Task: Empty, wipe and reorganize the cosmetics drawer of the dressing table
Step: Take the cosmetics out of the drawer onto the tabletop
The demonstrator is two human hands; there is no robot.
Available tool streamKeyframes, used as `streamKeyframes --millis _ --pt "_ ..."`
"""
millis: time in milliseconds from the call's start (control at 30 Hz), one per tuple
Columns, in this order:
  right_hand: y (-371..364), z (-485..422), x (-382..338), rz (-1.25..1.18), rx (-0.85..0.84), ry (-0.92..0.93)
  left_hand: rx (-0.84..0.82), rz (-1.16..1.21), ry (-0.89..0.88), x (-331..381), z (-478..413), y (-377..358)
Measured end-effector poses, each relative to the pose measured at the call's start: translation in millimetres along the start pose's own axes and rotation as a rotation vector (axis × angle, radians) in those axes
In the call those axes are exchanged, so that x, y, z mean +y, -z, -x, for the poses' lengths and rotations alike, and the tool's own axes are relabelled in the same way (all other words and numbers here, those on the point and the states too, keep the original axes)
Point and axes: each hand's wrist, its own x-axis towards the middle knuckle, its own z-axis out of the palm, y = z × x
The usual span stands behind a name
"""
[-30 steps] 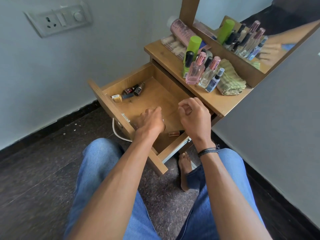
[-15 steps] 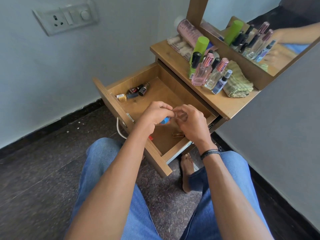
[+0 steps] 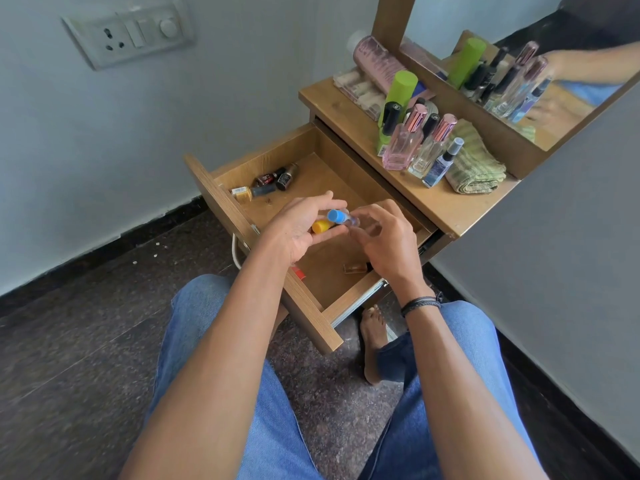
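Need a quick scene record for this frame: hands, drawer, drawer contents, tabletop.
drawer: pulled open
left hand: holds yellow-capped bottle and blue-capped bottle above drawer
right hand: fingers curled on blue-capped bottle's clear end
in drawer: nail polish bottles in far corner by front panel; brown bottle lying by right hand
tabletop: perfume bottles upright, green cloth beside them
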Motion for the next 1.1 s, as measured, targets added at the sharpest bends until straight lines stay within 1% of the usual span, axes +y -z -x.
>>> streamKeyframes --millis 133,267,433,500,600,700,867,1000,1100 --pt "-1 1 -1 0.000 0.012 0.046 -0.016 0.052 0.001 2 1 3" --pt "-3 0 -3 -0.001 0.024 0.066 -0.068 -0.044 -0.041 6 5 7" --pt "-5 -1 -7 -0.018 0.035 0.087 -0.074 -0.085 -0.071 9 6 10" --pt "-5 -2 -9 -0.051 0.042 0.071 -0.079 -0.088 -0.086 11 7 10" --pt "-3 -4 -14 -0.166 0.065 -0.014 -0.062 -0.084 -0.135 13 9 12" --pt "0 -8 -22 -0.306 0.119 -0.090 -0.024 -0.071 -0.224 17 10 15" --pt "8 -24 -39 -0.424 0.222 -0.111 0.108 0.059 -0.401 22 7 22" --pt "16 -47 -56 -0.347 0.243 -0.040 0.215 0.025 -0.613 27 4 28" --pt "24 -80 -75 -0.181 0.183 0.033 0.257 0.003 -0.737 38 0 28"
